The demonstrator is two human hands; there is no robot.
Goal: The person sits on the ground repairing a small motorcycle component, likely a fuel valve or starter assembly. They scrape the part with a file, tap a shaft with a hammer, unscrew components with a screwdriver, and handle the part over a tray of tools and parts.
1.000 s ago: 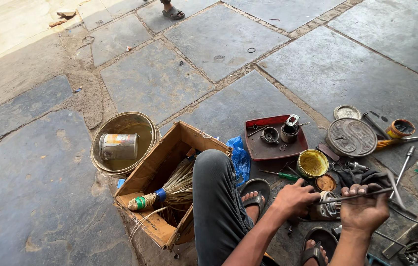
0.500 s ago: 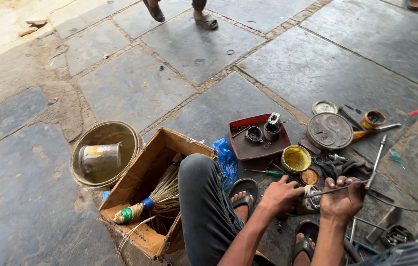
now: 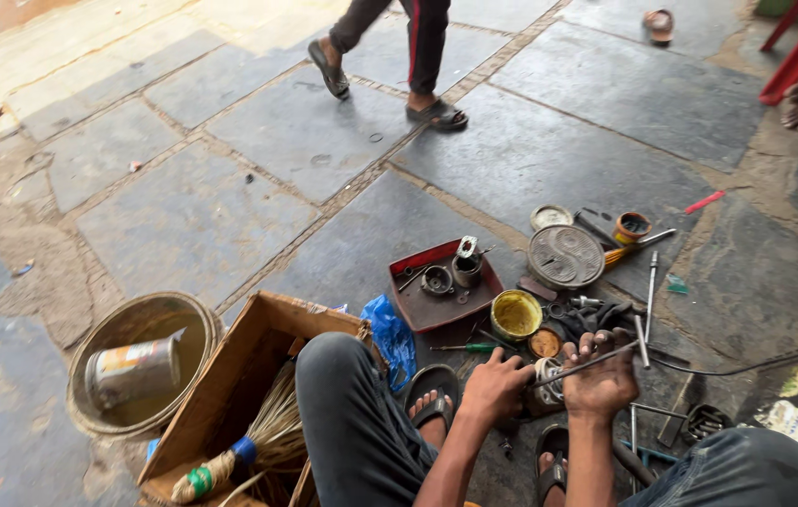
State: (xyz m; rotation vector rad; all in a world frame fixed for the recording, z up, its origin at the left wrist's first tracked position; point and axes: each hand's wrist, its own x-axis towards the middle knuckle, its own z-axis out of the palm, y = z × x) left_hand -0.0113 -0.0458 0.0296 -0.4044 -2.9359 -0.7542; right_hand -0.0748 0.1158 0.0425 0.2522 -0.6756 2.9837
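Note:
I sit on a stone floor with my knees up. My right hand (image 3: pixel 603 377) is closed around a thin metal rod (image 3: pixel 596 361) that slants up to the right. My left hand (image 3: pixel 495 385) presses down on a small round metal part (image 3: pixel 545 387) between my sandalled feet. Just beyond my hands sit a yellow tin (image 3: pixel 516 314) of grease and a small open tin (image 3: pixel 544 343). A dark red tray (image 3: pixel 438 284) with small metal parts lies farther out.
A cardboard box (image 3: pixel 258 376) holding a broom (image 3: pixel 253 446) stands left of my knee, beside a metal basin (image 3: pixel 140 361) with a can in it. A round metal cover (image 3: pixel 565 255), loose tools and a black cable (image 3: pixel 746 364) lie right. A person's legs (image 3: pixel 403 56) pass at the top.
The view has tilted up and shifted, bringing a walking person's legs into sight. My hands stay together on the rod and the small part.

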